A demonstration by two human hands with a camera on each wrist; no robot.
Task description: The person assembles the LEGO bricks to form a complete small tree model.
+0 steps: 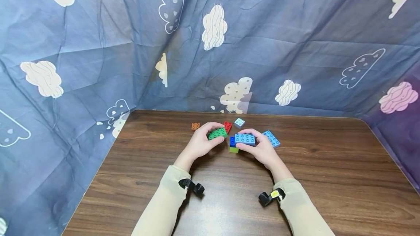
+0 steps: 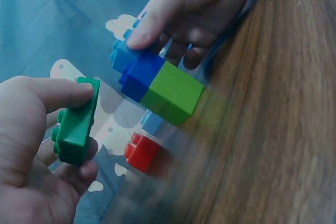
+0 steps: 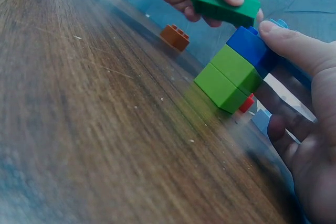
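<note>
Dark blue brick [image 1: 232, 142]: landmark for all places here; it sat upright, with studs bare along its left side.
Lime-green bricks [image 3: 228, 80]: two, one over the other, directly beneath the dark blue brick; whether the lower one rested on the table [image 1: 131, 170] could not be told.
Light blue brick [image 1: 245, 138]: against the right of the dark blue brick, seemingly overlapping it and jutting rightward; how firmly it was seated did not show.
Right hand [image 1: 263, 149]: to the right of the dark blue brick, thumb in front and fingers behind, closed in a pinch on the light blue brick.
Green brick [image 1: 218, 133]: near the dark blue brick on its left, apart from it, studs up and slightly turned.
Left hand [image 1: 201, 142]: left of the dark blue brick, thumb and fingers closed around the green brick.
Loose bricks: a red brick [image 1: 228, 126] just behind the dark blue brick, an orange brick [image 1: 195, 126] farther off behind and left.
Step, as judged: joining bricks at the dark blue brick.
Good handling: the green brick probably needed squaring to the bare studs, then straight downward pressure, with the right hand steadying the overhang.
Likely slip: pressing on the jutting end could have tipped the narrow column or popped the light blue brick loose.
</note>
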